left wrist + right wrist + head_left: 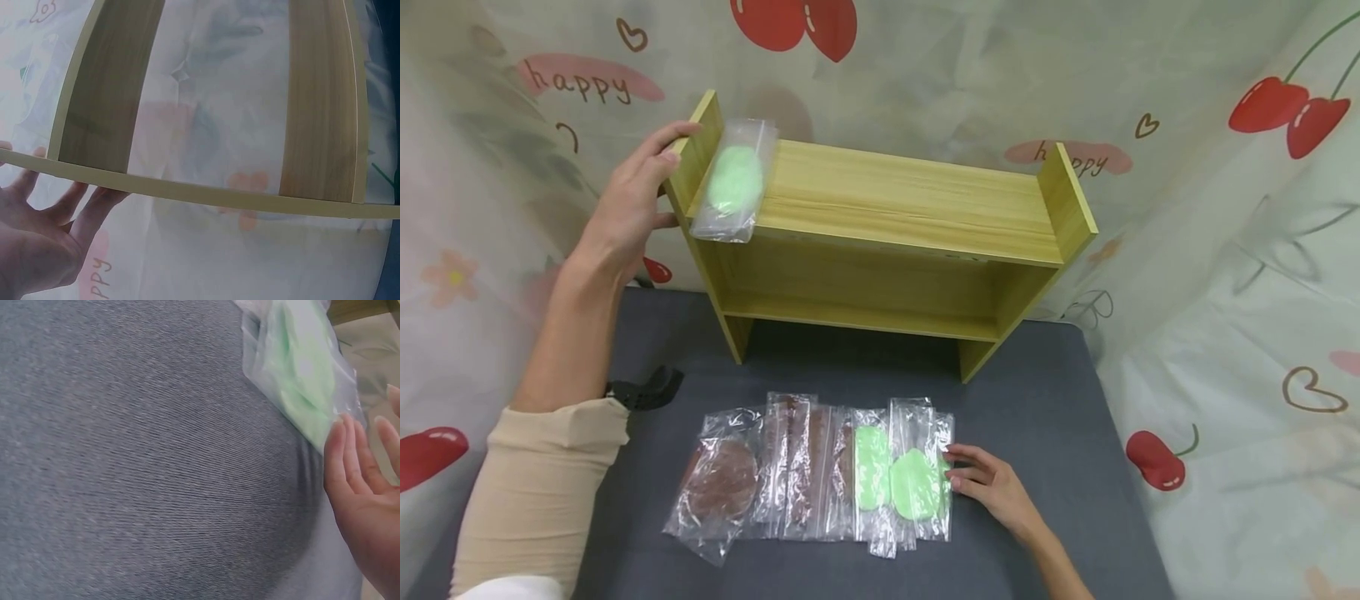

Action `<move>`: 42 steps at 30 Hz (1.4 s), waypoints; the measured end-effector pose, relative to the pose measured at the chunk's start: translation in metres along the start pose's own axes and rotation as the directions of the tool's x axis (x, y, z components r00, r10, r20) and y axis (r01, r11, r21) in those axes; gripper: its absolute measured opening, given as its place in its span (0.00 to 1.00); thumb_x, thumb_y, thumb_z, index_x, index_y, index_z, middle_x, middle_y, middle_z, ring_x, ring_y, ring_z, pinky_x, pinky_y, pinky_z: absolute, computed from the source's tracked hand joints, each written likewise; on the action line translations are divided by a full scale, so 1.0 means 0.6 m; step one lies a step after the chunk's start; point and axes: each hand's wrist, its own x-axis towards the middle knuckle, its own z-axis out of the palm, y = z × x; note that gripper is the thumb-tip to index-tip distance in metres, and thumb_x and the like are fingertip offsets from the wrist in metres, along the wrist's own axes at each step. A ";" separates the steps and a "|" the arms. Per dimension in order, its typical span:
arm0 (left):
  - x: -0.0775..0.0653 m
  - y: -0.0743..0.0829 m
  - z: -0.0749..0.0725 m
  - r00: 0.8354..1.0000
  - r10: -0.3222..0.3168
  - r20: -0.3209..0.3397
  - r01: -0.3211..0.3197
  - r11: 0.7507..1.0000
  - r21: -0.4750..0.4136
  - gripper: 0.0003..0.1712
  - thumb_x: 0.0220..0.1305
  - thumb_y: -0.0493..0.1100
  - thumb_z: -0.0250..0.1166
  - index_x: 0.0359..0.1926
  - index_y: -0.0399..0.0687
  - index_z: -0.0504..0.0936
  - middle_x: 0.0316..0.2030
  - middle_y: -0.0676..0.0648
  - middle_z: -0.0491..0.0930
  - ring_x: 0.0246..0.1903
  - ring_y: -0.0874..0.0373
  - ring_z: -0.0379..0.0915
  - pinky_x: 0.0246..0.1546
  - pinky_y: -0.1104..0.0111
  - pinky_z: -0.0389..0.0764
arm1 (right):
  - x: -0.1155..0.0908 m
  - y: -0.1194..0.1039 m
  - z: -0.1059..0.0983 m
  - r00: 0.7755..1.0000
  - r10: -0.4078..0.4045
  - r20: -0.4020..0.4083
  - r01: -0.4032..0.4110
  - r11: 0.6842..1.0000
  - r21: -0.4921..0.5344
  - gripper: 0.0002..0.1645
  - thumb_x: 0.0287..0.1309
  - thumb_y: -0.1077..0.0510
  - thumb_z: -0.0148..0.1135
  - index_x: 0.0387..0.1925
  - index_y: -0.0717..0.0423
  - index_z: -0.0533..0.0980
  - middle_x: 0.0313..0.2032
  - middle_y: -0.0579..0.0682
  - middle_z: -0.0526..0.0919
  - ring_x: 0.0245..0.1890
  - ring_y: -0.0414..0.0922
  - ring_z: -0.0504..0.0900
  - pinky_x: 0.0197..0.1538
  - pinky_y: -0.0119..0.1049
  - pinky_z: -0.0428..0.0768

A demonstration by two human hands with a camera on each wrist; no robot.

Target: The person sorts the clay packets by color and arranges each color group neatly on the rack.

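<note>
A small wooden shelf stands on the dark cloth-covered table. My left hand grips the upper part of its left side panel; the left wrist view shows the fingers against the panel's edge. A clear bag with a pale green piece inside leans at the left end of the top board, beside this hand. My right hand, fingers loosely extended, has its fingertips at the right edge of the rightmost bags with green pieces. In the right wrist view, the fingers reach a green-filled bag.
Left of the green bags lie several clear bags with brown pieces, overlapping in a row. A larger round brown piece in a bag lies at the left end. Patterned curtain cloth hangs behind and at both sides.
</note>
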 end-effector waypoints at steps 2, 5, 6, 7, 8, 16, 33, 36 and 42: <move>-0.001 0.000 0.000 1.000 0.001 0.002 -0.001 1.000 0.004 0.24 0.78 0.54 0.41 0.71 0.68 0.66 0.71 0.50 0.55 0.61 0.52 0.57 0.61 0.38 0.57 | -0.001 0.005 0.003 1.000 0.006 0.006 -0.006 1.000 -0.002 0.32 0.63 0.67 0.64 0.66 0.70 0.66 0.61 0.71 0.73 0.55 0.62 0.79 0.50 0.40 0.82; -0.001 0.000 -0.001 1.000 0.003 0.004 -0.003 1.000 -0.002 0.24 0.78 0.54 0.41 0.71 0.68 0.66 0.71 0.49 0.56 0.60 0.52 0.58 0.61 0.37 0.57 | -0.003 0.009 0.008 0.999 0.036 0.007 -0.035 0.999 -0.013 0.32 0.63 0.65 0.65 0.66 0.68 0.67 0.61 0.70 0.73 0.54 0.58 0.81 0.49 0.39 0.82; -0.001 0.000 -0.001 1.000 0.004 0.005 -0.004 1.000 -0.008 0.24 0.78 0.54 0.41 0.71 0.67 0.66 0.71 0.49 0.56 0.60 0.52 0.58 0.61 0.37 0.57 | -0.004 0.008 0.010 0.999 0.049 -0.002 -0.049 0.999 -0.023 0.32 0.63 0.64 0.66 0.66 0.67 0.68 0.61 0.69 0.73 0.53 0.57 0.81 0.49 0.38 0.82; -0.001 0.000 -0.001 1.000 0.005 0.004 -0.005 1.000 -0.011 0.24 0.78 0.54 0.42 0.70 0.67 0.66 0.71 0.49 0.56 0.60 0.52 0.58 0.61 0.37 0.57 | -0.004 0.007 0.012 0.998 0.063 -0.013 -0.064 0.997 -0.034 0.32 0.62 0.63 0.66 0.66 0.66 0.69 0.61 0.68 0.73 0.52 0.55 0.82 0.48 0.38 0.82; -0.001 0.000 -0.001 1.000 0.006 0.003 -0.006 1.000 -0.014 0.24 0.78 0.54 0.42 0.70 0.67 0.67 0.70 0.49 0.56 0.59 0.52 0.59 0.61 0.38 0.57 | -0.005 0.007 0.013 0.997 0.078 -0.025 -0.079 0.996 -0.046 0.32 0.62 0.62 0.67 0.65 0.64 0.70 0.61 0.67 0.73 0.51 0.54 0.83 0.48 0.37 0.82; -0.001 0.001 0.001 1.000 0.014 -0.008 -0.014 1.000 -0.014 0.24 0.78 0.54 0.42 0.70 0.67 0.67 0.68 0.49 0.58 0.58 0.51 0.59 0.60 0.37 0.58 | -0.010 0.002 0.028 0.994 0.096 -0.053 -0.102 0.989 -0.105 0.31 0.63 0.61 0.66 0.65 0.62 0.70 0.58 0.67 0.75 0.49 0.54 0.83 0.46 0.38 0.82; -0.002 -0.001 0.002 1.000 0.010 -0.017 -0.010 1.000 -0.007 0.24 0.78 0.54 0.42 0.70 0.68 0.68 0.68 0.49 0.58 0.58 0.50 0.59 0.60 0.38 0.58 | -0.007 0.005 0.056 0.990 0.106 -0.090 -0.118 0.984 -0.137 0.24 0.61 0.59 0.69 0.59 0.60 0.78 0.54 0.61 0.81 0.42 0.44 0.83 0.43 0.32 0.79; -0.001 -0.002 0.002 1.000 0.009 -0.019 -0.009 1.000 -0.003 0.24 0.78 0.54 0.42 0.70 0.68 0.68 0.67 0.49 0.58 0.58 0.51 0.59 0.60 0.38 0.59 | -0.006 0.008 0.058 0.987 0.113 -0.113 -0.127 0.984 -0.128 0.23 0.60 0.58 0.69 0.56 0.59 0.80 0.53 0.59 0.82 0.42 0.44 0.84 0.43 0.33 0.81; -0.001 -0.003 0.003 1.000 0.015 -0.024 -0.015 1.000 -0.015 0.24 0.78 0.54 0.42 0.69 0.67 0.68 0.66 0.49 0.59 0.57 0.51 0.59 0.59 0.38 0.59 | -0.002 0.007 0.065 0.981 0.130 -0.146 -0.132 0.991 -0.004 0.23 0.58 0.62 0.70 0.55 0.63 0.80 0.53 0.62 0.80 0.36 0.49 0.87 0.42 0.43 0.84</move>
